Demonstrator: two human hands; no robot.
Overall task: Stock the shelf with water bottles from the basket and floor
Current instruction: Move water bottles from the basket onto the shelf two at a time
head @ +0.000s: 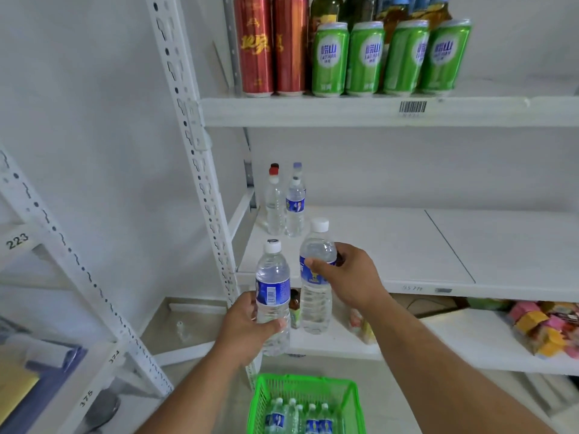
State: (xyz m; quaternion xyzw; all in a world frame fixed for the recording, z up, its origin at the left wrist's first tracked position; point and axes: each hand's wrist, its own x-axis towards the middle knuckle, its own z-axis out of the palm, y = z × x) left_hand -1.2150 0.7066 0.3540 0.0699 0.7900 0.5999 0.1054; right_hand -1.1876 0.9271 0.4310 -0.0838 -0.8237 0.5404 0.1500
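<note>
My left hand (247, 330) grips a clear water bottle (272, 286) with a blue label and white cap, upright, in front of the middle shelf's edge. My right hand (347, 274) grips a second water bottle (315, 245) of the same kind, a little higher and to the right. The white middle shelf (376, 242) holds several water bottles (285, 205) standing at its back left corner. Below me a green basket (305, 389) holds several more bottles (297, 418).
The upper shelf (344, 111) carries red cans (271, 45), green cans (391, 57) and glass bottles behind them. The lowest shelf holds a small green bottle (294, 308) and coloured packets (545, 327). A slotted white upright (194, 170) stands left of the shelves. Another rack (47, 277) is at far left.
</note>
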